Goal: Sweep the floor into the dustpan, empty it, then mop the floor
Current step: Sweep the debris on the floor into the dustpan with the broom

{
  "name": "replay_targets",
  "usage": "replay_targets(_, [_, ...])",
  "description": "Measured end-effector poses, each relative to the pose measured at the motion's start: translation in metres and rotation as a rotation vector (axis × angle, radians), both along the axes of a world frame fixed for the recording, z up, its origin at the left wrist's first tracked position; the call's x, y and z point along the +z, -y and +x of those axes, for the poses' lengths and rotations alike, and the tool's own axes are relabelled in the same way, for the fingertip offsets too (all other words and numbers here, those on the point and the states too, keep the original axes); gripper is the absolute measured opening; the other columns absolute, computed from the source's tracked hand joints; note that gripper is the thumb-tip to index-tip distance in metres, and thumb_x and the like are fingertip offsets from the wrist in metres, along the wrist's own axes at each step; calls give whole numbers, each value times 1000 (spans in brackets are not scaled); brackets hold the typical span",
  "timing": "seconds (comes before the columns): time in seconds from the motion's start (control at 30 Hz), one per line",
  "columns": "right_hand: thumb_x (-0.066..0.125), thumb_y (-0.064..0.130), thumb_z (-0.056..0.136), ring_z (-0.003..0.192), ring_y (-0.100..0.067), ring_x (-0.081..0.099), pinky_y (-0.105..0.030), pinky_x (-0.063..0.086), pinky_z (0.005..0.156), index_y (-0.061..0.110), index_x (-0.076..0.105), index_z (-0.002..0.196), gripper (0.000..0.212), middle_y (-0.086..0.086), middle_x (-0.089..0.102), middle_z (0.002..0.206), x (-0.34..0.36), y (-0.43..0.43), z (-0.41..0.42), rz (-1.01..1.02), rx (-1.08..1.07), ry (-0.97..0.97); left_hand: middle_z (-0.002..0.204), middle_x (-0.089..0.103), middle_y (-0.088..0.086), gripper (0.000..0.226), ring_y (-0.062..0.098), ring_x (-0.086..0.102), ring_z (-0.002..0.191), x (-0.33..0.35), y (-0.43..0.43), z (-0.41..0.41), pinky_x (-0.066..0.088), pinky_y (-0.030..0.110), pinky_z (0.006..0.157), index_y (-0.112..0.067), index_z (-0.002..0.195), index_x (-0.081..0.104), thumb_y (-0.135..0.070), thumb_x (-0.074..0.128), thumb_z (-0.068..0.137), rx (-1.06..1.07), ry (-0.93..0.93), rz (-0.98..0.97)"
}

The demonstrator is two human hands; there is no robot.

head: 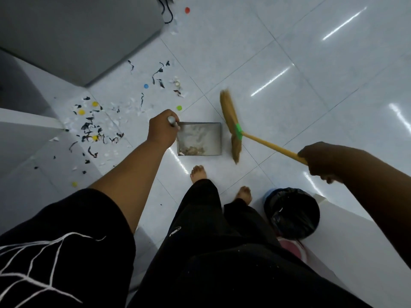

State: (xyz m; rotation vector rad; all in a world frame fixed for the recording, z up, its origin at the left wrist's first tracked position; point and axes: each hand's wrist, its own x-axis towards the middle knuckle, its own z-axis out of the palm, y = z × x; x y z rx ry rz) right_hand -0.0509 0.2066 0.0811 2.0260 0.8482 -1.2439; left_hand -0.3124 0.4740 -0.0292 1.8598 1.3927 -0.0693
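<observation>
A grey metal dustpan point(213, 130) stands on the white tiled floor in front of my bare feet, with some dust and scraps in its near corner. My left hand point(161, 128) grips the dustpan's upright metal handle at its left side. My right hand point(320, 160) holds the yellow stick of a straw broom point(230, 121), whose blurred bristle head lies just right of the pan. Scattered litter point(97, 127) of black shreds, white paper bits and coloured bottle caps covers the floor to the left of the pan.
A bin lined with a black bag point(292, 213) stands by my right foot, next to a white ledge point(347, 230). Grey furniture point(73, 34) fills the upper left. A red cap point(187, 10) and a black cord point(165, 12) lie at the top.
</observation>
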Motion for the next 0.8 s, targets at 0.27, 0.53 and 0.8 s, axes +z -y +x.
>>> replay_targets(0.27, [57,5,88,59,-25,67,-25,49,41,11,55,133,45,-14,64,84,-8,4,14,198,-334,47,77,61,-13,16,2,56,66,-3,14,-16,41,14,50,-21,97,70,-11,69,84,53,21,-46])
replay_targets(0.53, [52,9,88,49,-14,55,-22,38,39,3,58,108,22,-6,53,72,-6,8,4,73,-20,186,80,63,-5,9,3,54,68,-7,19,-34,33,-2,48,-17,92,68,-15,71,84,48,19,-55])
replay_targets(0.8, [64,12,83,63,-17,63,-20,46,46,3,65,100,19,-3,64,74,-54,37,-51,-144,5,-35,79,62,-9,11,10,56,75,-10,16,-49,35,10,59,-25,83,64,-16,70,83,-38,-13,-24])
